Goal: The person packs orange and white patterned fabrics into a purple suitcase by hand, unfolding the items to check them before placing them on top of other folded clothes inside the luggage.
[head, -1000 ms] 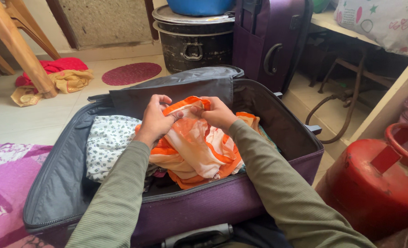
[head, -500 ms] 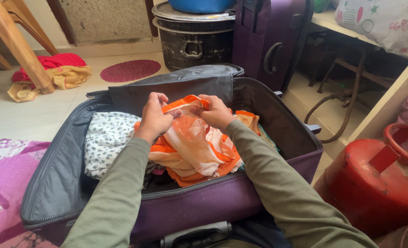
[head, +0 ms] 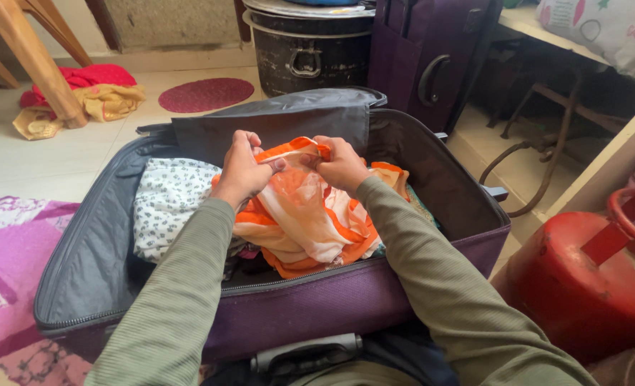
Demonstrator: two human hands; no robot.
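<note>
- A person in olive ribbed sleeves bends over an open purple suitcase [head: 346, 304] on the floor, both hands working one orange and cream cloth [head: 310, 221].
- The left hand [head: 242, 171] is closed in a pinch on the cloth's upper edge; the right hand [head: 342, 166] is curled shut on the same edge just beside it, knuckles up.
- The cloth lies heaped in the middle of the case, its top edge lifted between the two hands, the rest slumped over darker clothes below.
- Judged from the grip, the fold would go best with the edge kept taut between the hands and the loose body of the cloth left resting in the case, since so thin a fabric slides and bunches easily.
- The cloth looks light, smooth and slightly sheer, with bright orange borders.
- Beside it, touching, lies a white garment with a small dark print [head: 167, 211], softer and matte.
- The suitcase lining is grey and slack; its shell is woven purple fabric.
- Beyond stand a dark metal pot [head: 307, 53] with ring handles and a round maroon mat [head: 205, 94]; a red gas cylinder [head: 582, 286] sits at right, scuffed and hard.
</note>
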